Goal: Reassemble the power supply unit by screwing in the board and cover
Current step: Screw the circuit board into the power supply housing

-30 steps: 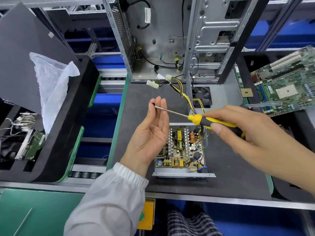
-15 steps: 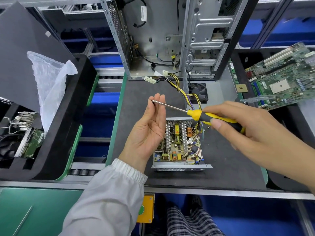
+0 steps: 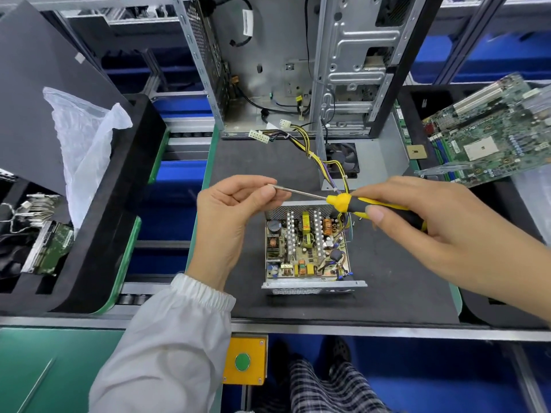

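a person's two hands work above a dark mat (image 3: 387,293) on a workbench, seen from a camera on their head looking down.

the right hand (image 3: 441,231) grips the black and yellow handle of a screwdriver (image 3: 351,204), fingers curled over the top and thumb pressed along the near side. the tool lies almost level, its thin metal shaft pointing to the left.

the left hand (image 3: 229,222), coming out of a white elastic-cuffed sleeve (image 3: 167,338), is raised with its fingers curled in, and the thumb and fingertips pinch at the very tip of the screwdriver shaft. whether a screw sits between the fingertips is too small to tell.

directly below both hands, the power supply unit (image 3: 310,251) rests on the mat with its cover off. its circuit board (image 3: 304,248) lies inside the open metal box, showing copper coils, capacitors and silvery heat sinks. a bundle of yellow and black wires (image 3: 316,153) runs from its far right corner up toward white connectors (image 3: 259,137) farther back on the mat.

behind the mat stands an open, bare metal computer case (image 3: 298,64). just in front of it, to the right, lies a grey metal panel with a black fan (image 3: 341,159). at the far right a green motherboard (image 3: 489,132) leans at an angle. at the left, a black foam tray (image 3: 98,219) holds a crumpled clear plastic bag (image 3: 86,147) and a hard drive (image 3: 50,248). a yellow box with a green button (image 3: 243,362) is fixed to the bench's front edge.
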`<act>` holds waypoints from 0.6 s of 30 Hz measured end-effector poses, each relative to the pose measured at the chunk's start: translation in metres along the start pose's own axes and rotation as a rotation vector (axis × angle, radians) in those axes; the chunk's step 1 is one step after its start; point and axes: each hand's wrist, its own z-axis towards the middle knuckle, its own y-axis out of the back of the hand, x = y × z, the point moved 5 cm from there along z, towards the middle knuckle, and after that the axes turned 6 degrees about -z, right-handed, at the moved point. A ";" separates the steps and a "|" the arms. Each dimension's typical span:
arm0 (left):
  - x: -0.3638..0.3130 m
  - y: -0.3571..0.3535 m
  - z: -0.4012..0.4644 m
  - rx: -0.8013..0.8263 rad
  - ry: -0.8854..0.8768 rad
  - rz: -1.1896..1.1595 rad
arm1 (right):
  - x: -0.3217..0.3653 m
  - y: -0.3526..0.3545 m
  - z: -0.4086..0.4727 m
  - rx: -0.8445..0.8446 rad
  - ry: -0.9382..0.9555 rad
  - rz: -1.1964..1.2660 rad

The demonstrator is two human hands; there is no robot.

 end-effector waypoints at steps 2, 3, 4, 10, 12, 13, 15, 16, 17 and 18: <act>-0.006 0.006 0.001 0.015 -0.054 0.037 | 0.003 0.002 0.003 0.030 0.011 0.001; -0.008 0.008 0.001 0.025 -0.058 0.024 | 0.004 0.004 0.005 0.037 0.015 0.005; -0.008 0.008 0.000 0.032 -0.051 0.002 | 0.005 0.006 0.006 0.037 0.023 0.011; -0.003 0.007 -0.006 0.005 0.073 -0.184 | 0.012 0.008 0.012 0.035 0.066 0.004; 0.000 0.007 -0.007 -0.004 0.120 -0.259 | 0.013 0.007 0.013 0.033 0.076 -0.012; 0.001 0.006 -0.007 -0.006 0.142 -0.298 | 0.013 0.007 0.013 0.032 0.079 -0.019; 0.004 0.005 -0.006 0.006 0.179 -0.380 | 0.012 0.007 0.014 0.024 0.087 -0.028; 0.005 0.004 -0.006 0.015 0.193 -0.425 | 0.012 0.007 0.014 0.019 0.093 -0.031; 0.006 0.004 -0.005 0.022 0.205 -0.472 | 0.012 0.008 0.014 0.015 0.099 -0.034; 0.007 0.003 -0.004 0.029 0.213 -0.517 | 0.011 0.008 0.014 0.013 0.103 -0.038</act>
